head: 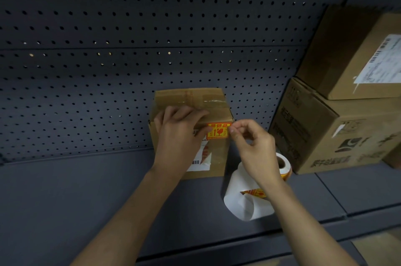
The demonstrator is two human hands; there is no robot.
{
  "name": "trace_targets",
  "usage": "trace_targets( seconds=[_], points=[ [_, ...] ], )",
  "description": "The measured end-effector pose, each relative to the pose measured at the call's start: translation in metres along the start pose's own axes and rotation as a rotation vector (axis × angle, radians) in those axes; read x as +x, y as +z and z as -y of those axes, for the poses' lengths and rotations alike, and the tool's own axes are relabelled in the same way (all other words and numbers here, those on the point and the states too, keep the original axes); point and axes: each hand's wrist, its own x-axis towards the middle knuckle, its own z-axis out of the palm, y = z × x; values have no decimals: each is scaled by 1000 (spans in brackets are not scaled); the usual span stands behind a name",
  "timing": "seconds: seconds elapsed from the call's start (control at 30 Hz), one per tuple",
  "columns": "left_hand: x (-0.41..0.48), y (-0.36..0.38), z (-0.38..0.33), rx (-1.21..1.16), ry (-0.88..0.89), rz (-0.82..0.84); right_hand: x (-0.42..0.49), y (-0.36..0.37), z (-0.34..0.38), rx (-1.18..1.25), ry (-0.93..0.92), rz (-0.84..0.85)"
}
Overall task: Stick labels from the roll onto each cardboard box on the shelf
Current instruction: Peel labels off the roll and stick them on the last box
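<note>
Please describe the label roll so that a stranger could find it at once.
On the dark shelf, look between the small cardboard box and the stacked boxes at right. The label roll lies there behind the right hand, trailing white backing paper.

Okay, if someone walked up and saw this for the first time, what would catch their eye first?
Probably the bright orange label at the top front edge of the small cardboard box in the middle of the dark shelf, with the left hand lying on the box and the right hand pinching the label's right edge. Next, the label roll with its white backing strip curling forward, and the stacked boxes at right.
</note>
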Motion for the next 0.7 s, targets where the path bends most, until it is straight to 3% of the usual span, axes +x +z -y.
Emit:
trace_targets(
  seconds=[0.4, 0.7],
  points=[
    [-2, -1, -2, -20, -16, 11, 1, -4, 2, -21, -12, -126],
    [-5, 7, 5, 15, 68, -67, 13, -1, 1, -128, -167, 34]
  ],
)
